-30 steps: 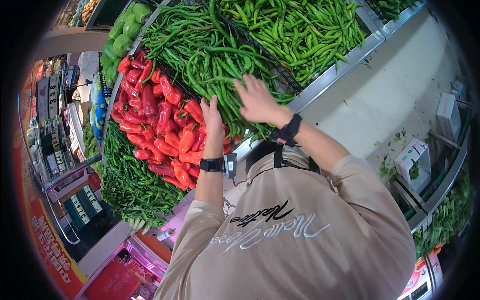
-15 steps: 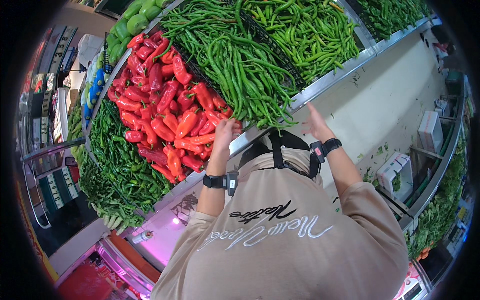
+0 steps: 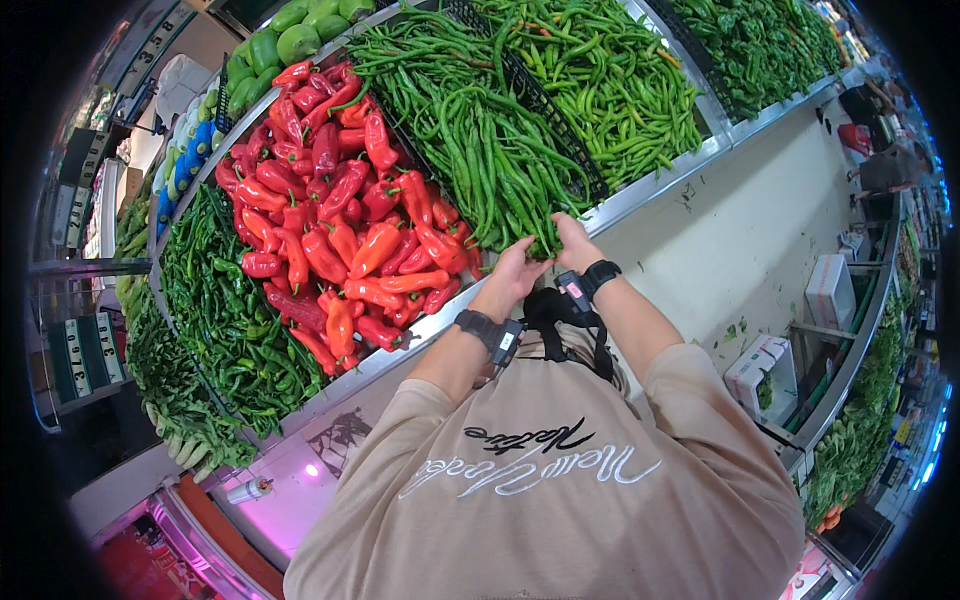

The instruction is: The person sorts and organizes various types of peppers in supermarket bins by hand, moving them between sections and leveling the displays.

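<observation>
A heap of long green chili peppers spills over the front rim of the display stand. At its near tip my left hand and my right hand cup the hanging pepper ends from either side, fingers curled round them. Close to the left hand lies a pile of red peppers. Each wrist wears a black band with a small device. Some of my fingertips are hidden among the green peppers.
A metal rim edges the stand. Shorter green chilies lie beyond a black crate divider; dark green peppers fill the left. White foam boxes stand low at right. A person appears at the far right.
Both hands have come together at the near end of the long green chili peppers: the left moved right from beside the red peppers, the right moved left, closing round the pepper ends.
</observation>
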Demonstrator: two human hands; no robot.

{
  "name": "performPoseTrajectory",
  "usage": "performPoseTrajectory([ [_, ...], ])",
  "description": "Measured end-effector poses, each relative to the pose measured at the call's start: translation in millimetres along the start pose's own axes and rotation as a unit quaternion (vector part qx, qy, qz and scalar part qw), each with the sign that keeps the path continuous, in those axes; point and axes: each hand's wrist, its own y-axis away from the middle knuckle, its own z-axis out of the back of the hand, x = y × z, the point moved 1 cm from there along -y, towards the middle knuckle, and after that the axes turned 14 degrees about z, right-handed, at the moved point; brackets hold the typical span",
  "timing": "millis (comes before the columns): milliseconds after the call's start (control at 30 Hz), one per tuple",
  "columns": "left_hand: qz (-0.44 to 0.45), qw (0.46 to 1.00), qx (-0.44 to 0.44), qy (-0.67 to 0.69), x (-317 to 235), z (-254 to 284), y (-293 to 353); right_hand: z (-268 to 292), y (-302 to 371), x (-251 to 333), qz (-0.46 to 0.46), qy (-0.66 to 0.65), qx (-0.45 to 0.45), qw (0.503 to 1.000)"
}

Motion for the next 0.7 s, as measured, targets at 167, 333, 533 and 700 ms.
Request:
performPoseTrajectory([
  [167,-0.038,0.993,-0.02,0.11,-13.7,-3.1,-35.5,-31.9,1.9,19.9,0.109,0.152,-0.09,0.978],
  [333,-0.141,0.979,-0.066,0.127,-13.4,14.9,-100.0,-30.4,-21.9,27.7,0.216,0.345,-0.088,0.909],
  [533,-0.156,0.974,-0.158,-0.05,1.3,2.6,-71.2,10.4,-6.9,39.0,0.213,0.417,0.087,0.879],
  [700,-0.154,0.978,-0.139,0.0,10.5,-5.1,-32.3,88.4,1.1,101.0,0.08,0.183,0.327,0.924],
])
